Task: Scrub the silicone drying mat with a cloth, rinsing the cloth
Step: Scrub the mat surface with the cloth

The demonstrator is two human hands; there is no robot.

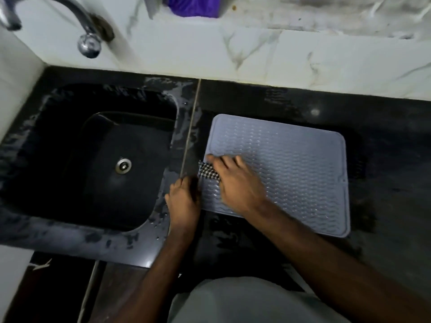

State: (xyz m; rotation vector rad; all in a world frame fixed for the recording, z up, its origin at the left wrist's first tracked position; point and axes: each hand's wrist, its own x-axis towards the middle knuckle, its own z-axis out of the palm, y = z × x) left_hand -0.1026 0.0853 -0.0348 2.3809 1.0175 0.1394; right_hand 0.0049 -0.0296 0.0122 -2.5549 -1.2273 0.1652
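Note:
A pale blue-grey silicone drying mat (pixel 291 164) with a wavy ribbed surface lies flat on the black counter, right of the sink. My right hand (pixel 235 183) lies on the mat's left part and presses a black-and-white checked cloth (pixel 207 171) against it; most of the cloth is hidden under the fingers. My left hand (pixel 183 201) sits at the mat's left edge with its fingers curled at that edge. Whether it pinches the edge is blurred.
A black sink (pixel 70 173) with a steel drain (pixel 123 165) lies to the left, its rim wet. A chrome tap (pixel 89 43) stands on the white marble ledge (pixel 256 54) behind. A purple cloth (pixel 193 5) sits at the top. The black counter (pixel 384 136) extends right.

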